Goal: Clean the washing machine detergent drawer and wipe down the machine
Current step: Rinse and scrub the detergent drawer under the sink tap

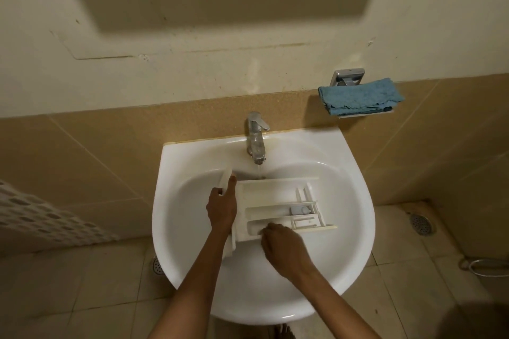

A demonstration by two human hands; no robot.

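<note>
A white plastic detergent drawer (275, 201) with several compartments lies across the basin of a white sink (355, 217). My left hand (221, 208) grips the drawer's front panel at its left end. My right hand (283, 248) rests on the near edge of the drawer, its fingers curled into the nearest compartment; I cannot tell whether it holds anything. A thin stream of water runs from the chrome tap (256, 140) onto the drawer's far edge. A small grey-blue insert (298, 210) sits in the middle compartment.
A folded blue cloth (358, 100) lies on a small wall shelf with a chrome bracket (347, 77) to the right of the tap. A white perforated basket (41, 215) shows at the left. Floor drains (420, 224) (157, 265) sit in the tiled floor.
</note>
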